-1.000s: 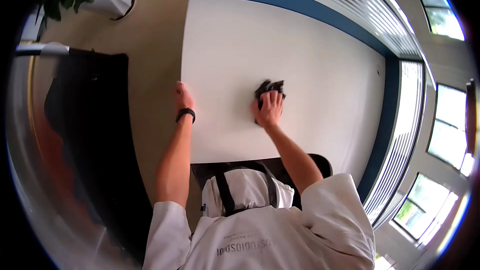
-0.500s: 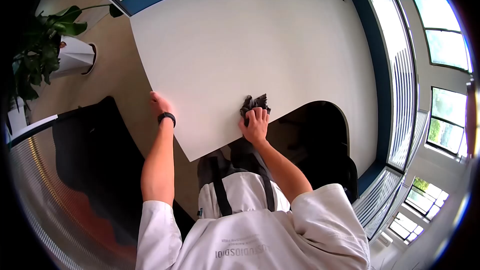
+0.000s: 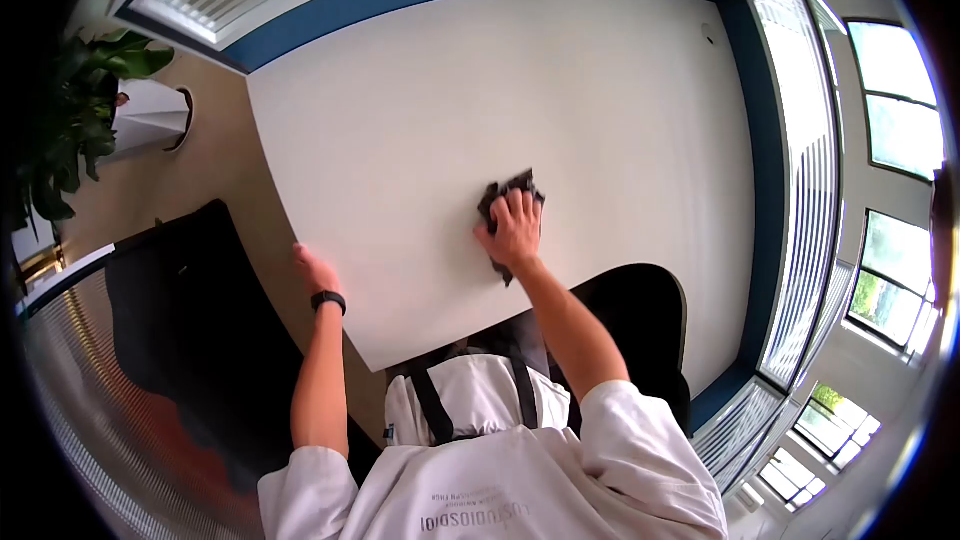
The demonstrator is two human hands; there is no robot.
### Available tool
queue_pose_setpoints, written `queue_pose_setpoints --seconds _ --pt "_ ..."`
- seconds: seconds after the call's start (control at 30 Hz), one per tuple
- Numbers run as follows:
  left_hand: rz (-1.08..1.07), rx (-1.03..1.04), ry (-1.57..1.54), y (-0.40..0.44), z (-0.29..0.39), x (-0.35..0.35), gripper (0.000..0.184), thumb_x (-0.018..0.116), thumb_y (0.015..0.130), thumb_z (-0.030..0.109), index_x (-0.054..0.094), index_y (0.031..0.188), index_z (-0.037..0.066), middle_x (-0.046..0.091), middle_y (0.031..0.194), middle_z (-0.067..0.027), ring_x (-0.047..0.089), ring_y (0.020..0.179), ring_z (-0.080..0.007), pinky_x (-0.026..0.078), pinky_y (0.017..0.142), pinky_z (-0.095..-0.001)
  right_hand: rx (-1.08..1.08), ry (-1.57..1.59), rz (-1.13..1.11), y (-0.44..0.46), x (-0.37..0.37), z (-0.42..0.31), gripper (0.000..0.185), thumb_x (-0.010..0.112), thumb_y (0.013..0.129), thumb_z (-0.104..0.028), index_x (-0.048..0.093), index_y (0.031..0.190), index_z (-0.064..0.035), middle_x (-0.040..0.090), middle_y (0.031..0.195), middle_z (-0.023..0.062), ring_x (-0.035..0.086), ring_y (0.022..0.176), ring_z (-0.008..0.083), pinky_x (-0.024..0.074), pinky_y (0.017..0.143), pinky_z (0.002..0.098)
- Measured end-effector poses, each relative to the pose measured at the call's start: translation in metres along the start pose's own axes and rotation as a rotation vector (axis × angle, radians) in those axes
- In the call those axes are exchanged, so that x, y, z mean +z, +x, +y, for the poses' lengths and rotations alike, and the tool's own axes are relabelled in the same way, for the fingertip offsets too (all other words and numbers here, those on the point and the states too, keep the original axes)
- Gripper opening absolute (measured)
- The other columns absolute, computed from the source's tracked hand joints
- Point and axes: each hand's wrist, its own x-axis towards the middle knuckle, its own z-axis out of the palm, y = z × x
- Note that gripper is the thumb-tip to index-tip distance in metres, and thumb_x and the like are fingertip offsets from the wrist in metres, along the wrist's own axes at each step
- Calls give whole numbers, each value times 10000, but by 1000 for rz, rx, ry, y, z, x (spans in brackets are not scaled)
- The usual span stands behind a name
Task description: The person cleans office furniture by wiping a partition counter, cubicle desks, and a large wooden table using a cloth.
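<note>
My right hand (image 3: 515,228) presses a crumpled dark cloth (image 3: 524,183) against the white tabletop (image 3: 400,140). Parts of the cloth stick out beyond the fingertips and below the palm; the rest is covered by the hand. Over at the table's left edge, my left hand (image 3: 317,272) grips the rim, a black band on its wrist. Some of its fingers are hidden from above.
Blue-trimmed partitions (image 3: 768,180) with ribbed panels border the table's far and right sides. A dark chair (image 3: 640,315) is tucked by the curved front edge. Black seating (image 3: 200,330) stands at left, a potted plant (image 3: 150,115) beyond it.
My right hand has pushed the cloth farther in from the table's front edge, and the cloth is more spread out. My left hand stays at the left edge. The view has tilted.
</note>
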Motion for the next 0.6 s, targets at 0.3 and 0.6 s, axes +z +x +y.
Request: queue_pose_setpoints --seconds 0.3,0.6 --pt "316 62 238 -51 55 -14 527 335 975 425 545 1005 -57 633 936 -178 594 828 -292 461 768 -381 -186 76 61 236 28 101 215 673 641 -257 528 705 -110 492 859 92 485 878 308 375 745 423" --pt "369 93 240 -45 45 -24 474 369 975 387 520 920 -59 578 832 -113 510 765 -213 430 738 -332 -241 119 124 346 42 135 203 648 661 -266 540 687 -96 565 762 72 531 771 307 440 701 426"
